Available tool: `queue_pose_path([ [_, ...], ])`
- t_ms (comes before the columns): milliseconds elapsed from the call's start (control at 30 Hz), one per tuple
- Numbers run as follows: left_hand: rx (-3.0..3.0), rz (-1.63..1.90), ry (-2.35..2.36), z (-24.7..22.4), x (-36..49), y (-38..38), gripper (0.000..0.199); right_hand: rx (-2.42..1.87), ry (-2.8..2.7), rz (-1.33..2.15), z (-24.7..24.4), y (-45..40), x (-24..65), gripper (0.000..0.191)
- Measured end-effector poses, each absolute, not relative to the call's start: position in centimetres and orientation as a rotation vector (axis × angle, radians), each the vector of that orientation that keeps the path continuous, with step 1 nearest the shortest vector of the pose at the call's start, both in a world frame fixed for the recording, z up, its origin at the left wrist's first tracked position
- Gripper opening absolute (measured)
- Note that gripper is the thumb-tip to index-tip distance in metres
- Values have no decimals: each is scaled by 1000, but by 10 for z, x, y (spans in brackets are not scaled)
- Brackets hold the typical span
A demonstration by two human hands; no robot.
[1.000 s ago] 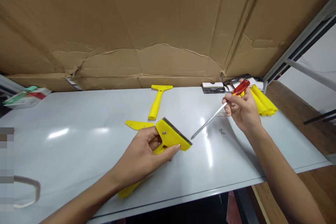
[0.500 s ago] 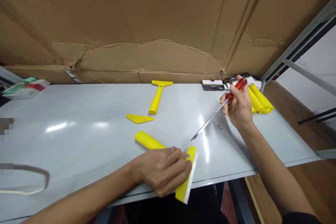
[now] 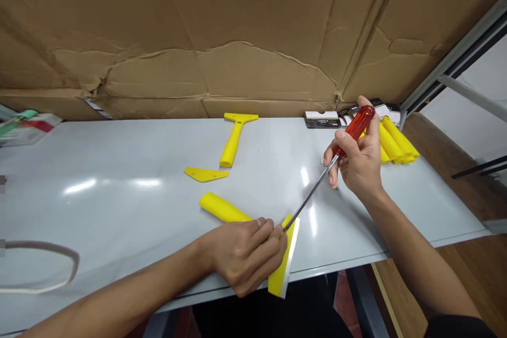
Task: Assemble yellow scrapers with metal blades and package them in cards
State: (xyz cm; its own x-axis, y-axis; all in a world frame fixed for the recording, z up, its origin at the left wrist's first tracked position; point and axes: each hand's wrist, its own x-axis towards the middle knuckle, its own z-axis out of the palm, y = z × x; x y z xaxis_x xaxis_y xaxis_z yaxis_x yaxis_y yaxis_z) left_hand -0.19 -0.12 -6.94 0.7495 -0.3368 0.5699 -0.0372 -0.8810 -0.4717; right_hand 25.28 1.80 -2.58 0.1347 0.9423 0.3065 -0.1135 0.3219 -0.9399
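My left hand (image 3: pixel 249 256) is closed round the head of a yellow scraper (image 3: pixel 224 208) at the table's front edge. The scraper's handle points up and left, and a pale blade strip (image 3: pixel 291 259) runs along its right side. My right hand (image 3: pixel 358 158) grips the red handle of a screwdriver (image 3: pixel 312 190). Its metal shaft slants down to the left, and the tip meets the scraper's head beside my left fingertips, where the screw is hidden. Beyond lie a loose yellow cover plate (image 3: pixel 206 174) and another yellow scraper handle (image 3: pixel 233 140).
At the back right are several yellow handles (image 3: pixel 396 142) and black-and-white packets (image 3: pixel 322 119). A box (image 3: pixel 31 129) stands at the far left, and a pale looped strap (image 3: pixel 73 264) lies in front of it. Cardboard (image 3: pixel 237 21) walls off the table's back.
My right hand has brought the screwdriver down, so its tip has gone from just above the scraper to the screw spot on its head. My left hand keeps its hold. The view has shifted slightly.
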Motion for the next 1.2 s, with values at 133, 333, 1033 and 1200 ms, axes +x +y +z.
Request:
queue_pose_path([
  [133,-2522,-923,292,-68,-1,-2,28,-922,-1219,931,-29,19,254,78],
  [333,-2517,-914,293,-67,0,-2,25,-889,-1352,839,-29,18,255,72],
  [1033,-2588,-783,177,-70,-4,-4,23,-1024,-1741,366,54,-14,190,65],
  [1200,-2509,-755,110,-67,0,22,24,-1001,-1839,295,79,-3,189,34],
])
